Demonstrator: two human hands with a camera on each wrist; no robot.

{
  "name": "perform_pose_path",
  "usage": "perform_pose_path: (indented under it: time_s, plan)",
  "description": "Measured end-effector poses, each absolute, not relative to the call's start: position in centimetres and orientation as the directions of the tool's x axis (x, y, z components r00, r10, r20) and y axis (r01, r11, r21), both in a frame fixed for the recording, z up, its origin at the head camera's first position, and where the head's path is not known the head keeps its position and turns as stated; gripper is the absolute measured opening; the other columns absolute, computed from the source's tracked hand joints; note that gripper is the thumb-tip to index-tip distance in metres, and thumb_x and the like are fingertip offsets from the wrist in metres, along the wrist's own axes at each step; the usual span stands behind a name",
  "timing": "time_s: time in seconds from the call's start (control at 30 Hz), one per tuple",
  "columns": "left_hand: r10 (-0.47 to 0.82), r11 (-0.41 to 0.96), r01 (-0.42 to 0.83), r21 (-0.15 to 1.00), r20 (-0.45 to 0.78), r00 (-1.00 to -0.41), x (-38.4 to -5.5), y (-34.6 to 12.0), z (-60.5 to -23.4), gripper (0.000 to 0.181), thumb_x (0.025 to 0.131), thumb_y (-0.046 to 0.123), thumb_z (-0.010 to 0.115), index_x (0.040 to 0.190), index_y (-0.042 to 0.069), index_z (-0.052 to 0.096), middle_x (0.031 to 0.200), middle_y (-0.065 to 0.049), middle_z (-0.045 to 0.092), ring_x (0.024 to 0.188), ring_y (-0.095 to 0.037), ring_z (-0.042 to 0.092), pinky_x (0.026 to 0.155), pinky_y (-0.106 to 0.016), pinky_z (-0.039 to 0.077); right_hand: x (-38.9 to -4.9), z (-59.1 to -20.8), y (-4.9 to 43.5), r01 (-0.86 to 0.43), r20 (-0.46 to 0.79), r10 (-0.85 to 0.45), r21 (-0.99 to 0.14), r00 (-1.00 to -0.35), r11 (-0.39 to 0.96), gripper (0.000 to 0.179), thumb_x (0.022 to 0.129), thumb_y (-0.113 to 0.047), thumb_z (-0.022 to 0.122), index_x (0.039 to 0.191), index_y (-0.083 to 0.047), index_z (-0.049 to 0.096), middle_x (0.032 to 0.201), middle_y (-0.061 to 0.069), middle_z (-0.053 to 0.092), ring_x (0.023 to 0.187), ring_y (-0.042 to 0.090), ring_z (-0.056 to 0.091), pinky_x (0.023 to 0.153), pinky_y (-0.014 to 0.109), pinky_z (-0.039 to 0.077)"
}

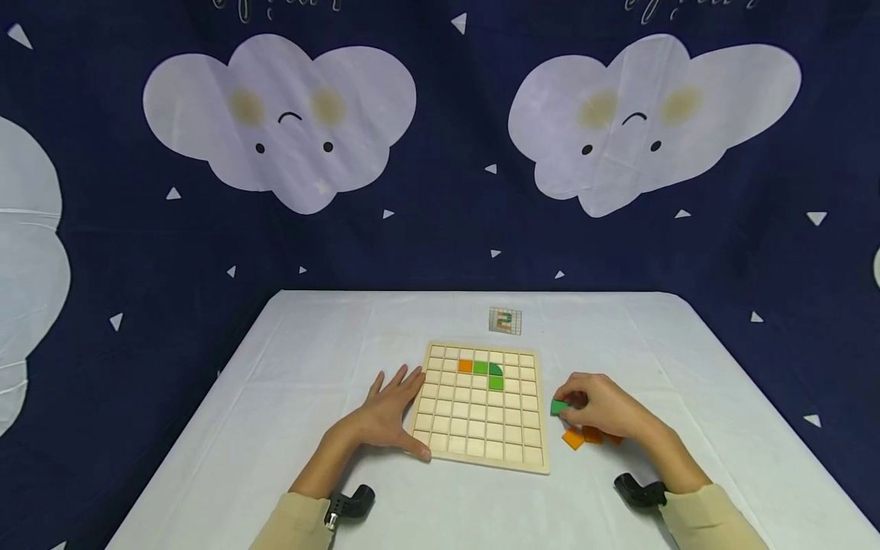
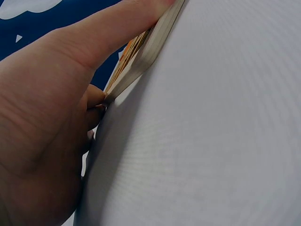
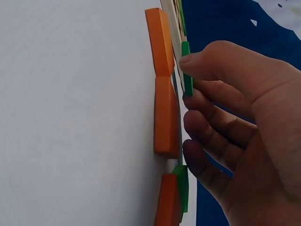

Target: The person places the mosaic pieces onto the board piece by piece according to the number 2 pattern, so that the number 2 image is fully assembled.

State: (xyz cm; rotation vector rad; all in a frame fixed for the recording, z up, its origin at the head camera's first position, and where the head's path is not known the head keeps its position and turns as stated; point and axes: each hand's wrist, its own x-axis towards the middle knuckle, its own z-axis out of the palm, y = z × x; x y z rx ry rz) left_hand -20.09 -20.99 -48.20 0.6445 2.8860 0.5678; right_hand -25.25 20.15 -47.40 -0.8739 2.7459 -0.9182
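Observation:
A square wooden grid board [image 1: 479,459] lies on the table with one orange tile [image 1: 465,366], two light green square tiles [image 1: 480,367] and a darker green rounded tile [image 1: 496,370] in its upper cells. My left hand [image 1: 386,412] is spread along the board's left side, the thumb touching the near left corner and the fingertips at the left edge. Right of the board, my right hand [image 1: 605,405] pinches a green tile [image 3: 187,70] between thumb and fingers. Just below that hand lie several orange tiles [image 3: 165,117], with another green tile [image 3: 184,190] among them in the right wrist view.
Beyond the board lies a small pattern card [image 1: 505,321] showing a coloured figure on a grid. A white cloth covers the table [image 1: 330,328]. Behind it hangs a dark blue curtain [image 1: 454,229] printed with clouds and triangles. Each wrist wears a black device [image 1: 354,502].

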Motion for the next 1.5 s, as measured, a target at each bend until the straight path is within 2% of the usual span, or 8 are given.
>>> perform_pose_path:
  time_s: [0.33,0.77,1.17,1.5]
  plan:
    - [0.437,0.831,0.384,0.402,-0.045,-0.899,-19.9,-21.0,-48.0,0.139,0.049,0.079,0.074,0.154,0.007,0.018,0.160,-0.004,0.012,0.146,-0.025,0.001,0.113,-0.052,-0.006,-25.7,-47.2,18.7,-0.503,0.071,-0.586,-0.603,-0.807,0.619,0.019,0.080,-0.015,0.077,0.098,-0.020,0.073,0.084,-0.009,0.061,0.073,0.012,0.054,0.062,0.025,0.047]
    - [0.440,0.829,0.386,0.404,-0.044,-0.897,-19.9,-21.0,-47.7,0.140,0.049,0.080,0.074,0.154,0.006,0.019,0.160,-0.005,0.012,0.146,-0.026,0.002,0.112,-0.053,-0.006,-26.5,-46.7,16.1,-0.554,0.082,-0.632,-0.576,-0.771,0.601,0.019,0.080,-0.018,0.077,0.098,-0.024,0.073,0.086,-0.012,0.060,0.076,0.009,0.055,0.067,0.025,0.049]
    - [0.436,0.831,0.383,0.403,-0.043,-0.899,-20.0,-20.9,-48.0,0.141,0.047,0.082,0.073,0.154,0.007,0.019,0.160,-0.004,0.013,0.146,-0.025,0.001,0.113,-0.052,-0.007,-27.3,-46.3,13.7,-0.584,0.082,-0.673,-0.580,-0.735,0.567,0.017,0.080,-0.018,0.077,0.096,-0.021,0.073,0.086,-0.007,0.061,0.075,0.013,0.055,0.065,0.026,0.049]
    - [0.424,0.837,0.368,0.406,-0.055,-0.904,-19.9,-20.9,-47.8,0.141,0.047,0.081,0.074,0.154,0.008,0.019,0.160,-0.003,0.012,0.146,-0.024,0.001,0.113,-0.051,-0.007,-27.7,-46.3,12.4,-0.611,0.086,-0.698,-0.566,-0.711,0.553,0.020,0.080,-0.020,0.078,0.099,-0.023,0.074,0.085,-0.012,0.060,0.074,0.010,0.054,0.065,0.027,0.049]
